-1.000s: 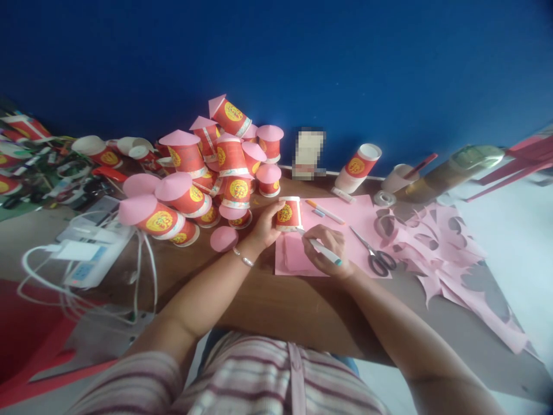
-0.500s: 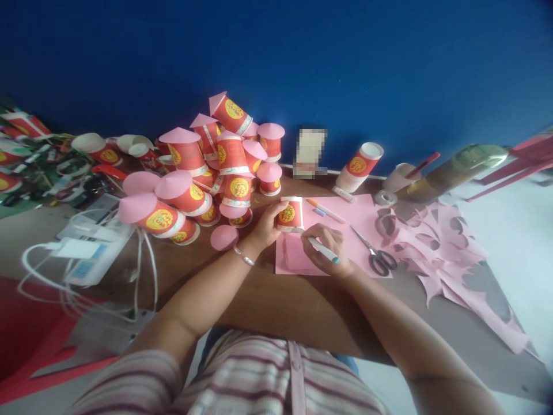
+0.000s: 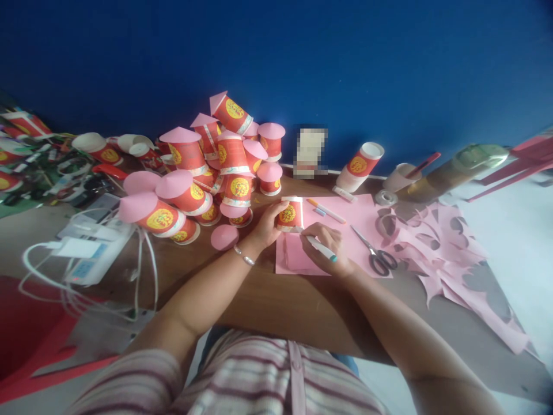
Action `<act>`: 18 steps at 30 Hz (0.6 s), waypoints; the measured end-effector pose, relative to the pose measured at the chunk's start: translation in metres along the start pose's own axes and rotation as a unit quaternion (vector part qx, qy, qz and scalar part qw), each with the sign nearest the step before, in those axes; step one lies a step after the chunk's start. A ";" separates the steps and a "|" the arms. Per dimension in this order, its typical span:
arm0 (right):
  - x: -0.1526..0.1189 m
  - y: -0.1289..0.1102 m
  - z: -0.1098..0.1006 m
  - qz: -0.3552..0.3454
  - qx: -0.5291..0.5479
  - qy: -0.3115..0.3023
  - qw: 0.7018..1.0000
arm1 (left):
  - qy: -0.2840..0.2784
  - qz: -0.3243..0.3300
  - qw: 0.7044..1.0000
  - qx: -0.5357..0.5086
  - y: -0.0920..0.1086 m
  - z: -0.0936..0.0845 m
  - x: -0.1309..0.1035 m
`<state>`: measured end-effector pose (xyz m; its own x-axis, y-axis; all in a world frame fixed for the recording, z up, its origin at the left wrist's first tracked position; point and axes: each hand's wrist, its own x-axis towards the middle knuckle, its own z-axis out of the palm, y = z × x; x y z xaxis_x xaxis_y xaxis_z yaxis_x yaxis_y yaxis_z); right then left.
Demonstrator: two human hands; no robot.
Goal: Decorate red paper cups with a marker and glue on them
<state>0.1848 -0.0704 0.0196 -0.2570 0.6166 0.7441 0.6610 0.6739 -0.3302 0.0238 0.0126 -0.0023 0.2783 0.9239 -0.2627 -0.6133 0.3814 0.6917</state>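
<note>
In my left hand (image 3: pixel 268 223) is a red paper cup (image 3: pixel 289 214) with a yellow round emblem and white edges, held above pink paper (image 3: pixel 354 248). My right hand (image 3: pixel 326 245) is closed around a white marker pen (image 3: pixel 320 248) with a teal end. The pen's front end meets the cup's lower white rim or lies very close to it; the exact contact is too small to tell. Just beyond my right hand, an orange-and-white marker (image 3: pixel 326 211) and a small blue cap (image 3: pixel 320 212) lie on the paper.
Scissors (image 3: pixel 375 253) lie right of my hand, beside cut pink paper scraps (image 3: pixel 436 248). Several red cups with pink cone tops (image 3: pixel 179 153) are piled at left, near a white power strip (image 3: pixel 93 259) with cables. A bottle (image 3: pixel 449 173) leans back right.
My right hand and the marker pen have shifted very slightly left and up along the cup's lower rim. My left hand and the cup stay almost in place.
</note>
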 end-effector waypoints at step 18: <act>0.004 -0.003 -0.004 0.002 -0.007 -0.014 1.000 | -0.080 0.045 0.994 0.063 -0.003 -0.005 0.002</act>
<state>0.1846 -0.0715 0.0254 -0.2733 0.6302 0.7267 0.6722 0.6655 -0.3243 0.0225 0.0139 -0.0080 0.3474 0.9331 -0.0927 -0.5460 0.2816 0.7890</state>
